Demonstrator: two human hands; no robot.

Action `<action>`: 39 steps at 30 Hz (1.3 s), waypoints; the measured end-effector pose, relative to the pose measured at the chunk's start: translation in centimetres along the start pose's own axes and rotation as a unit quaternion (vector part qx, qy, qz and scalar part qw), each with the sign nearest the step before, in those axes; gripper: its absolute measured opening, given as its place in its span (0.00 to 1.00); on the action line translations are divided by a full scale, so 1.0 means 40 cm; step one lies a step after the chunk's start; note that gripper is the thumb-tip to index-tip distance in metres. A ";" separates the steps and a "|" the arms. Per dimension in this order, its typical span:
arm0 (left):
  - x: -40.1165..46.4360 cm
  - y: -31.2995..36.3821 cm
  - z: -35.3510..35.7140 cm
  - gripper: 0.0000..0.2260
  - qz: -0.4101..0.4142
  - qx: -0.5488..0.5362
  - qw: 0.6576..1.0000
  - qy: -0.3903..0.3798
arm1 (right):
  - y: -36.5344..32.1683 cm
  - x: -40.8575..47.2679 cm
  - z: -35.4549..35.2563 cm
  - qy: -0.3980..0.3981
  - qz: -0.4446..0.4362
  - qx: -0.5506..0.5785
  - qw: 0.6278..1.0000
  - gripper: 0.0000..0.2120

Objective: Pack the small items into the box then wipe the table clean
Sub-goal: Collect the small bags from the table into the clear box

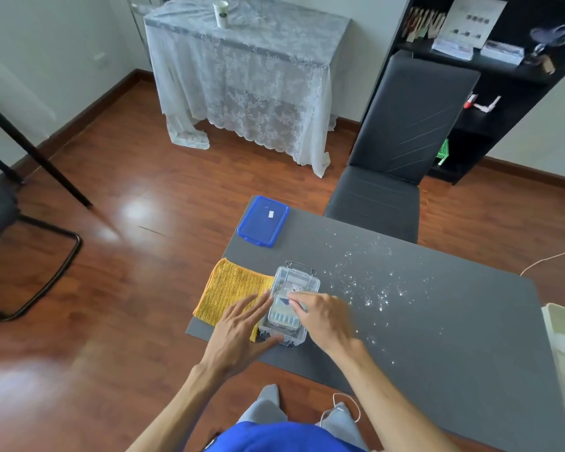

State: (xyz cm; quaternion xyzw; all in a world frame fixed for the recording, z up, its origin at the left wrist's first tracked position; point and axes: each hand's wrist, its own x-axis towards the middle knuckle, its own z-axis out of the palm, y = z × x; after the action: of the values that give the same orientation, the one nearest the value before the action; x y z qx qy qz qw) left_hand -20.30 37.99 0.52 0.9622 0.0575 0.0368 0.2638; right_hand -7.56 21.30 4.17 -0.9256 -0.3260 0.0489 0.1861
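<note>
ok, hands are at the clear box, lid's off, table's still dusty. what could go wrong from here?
1. The clear plastic box sits partly on the yellow ribbed cloth; pulling the cloth out to wipe could tip it.
2. The blue rectangular lid lies on the grey table's far corner; a knock might send it to the floor.
3. White specks spread right of the box; the right hand could smear them.
</note>
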 end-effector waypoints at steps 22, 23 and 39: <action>-0.016 0.010 0.025 0.37 -0.015 -0.044 0.999 0.021 | 0.017 -0.011 0.000 -0.024 0.019 0.087 0.996 0.15; -0.010 0.009 0.018 0.37 -0.016 -0.052 0.998 0.026 | 0.021 -0.011 -0.006 -0.005 0.028 0.109 0.994 0.14; 0.384 -0.153 -0.140 0.22 -0.199 -0.041 0.973 0.108 | -0.011 0.330 -0.022 -0.029 0.196 0.196 0.960 0.19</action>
State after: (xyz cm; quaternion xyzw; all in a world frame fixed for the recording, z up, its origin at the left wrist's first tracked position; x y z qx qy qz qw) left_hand -6.20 48.05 2.80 0.9103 0.2739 0.0893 0.2972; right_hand 2.69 29.55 5.56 -0.9146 -0.1279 0.1747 0.3414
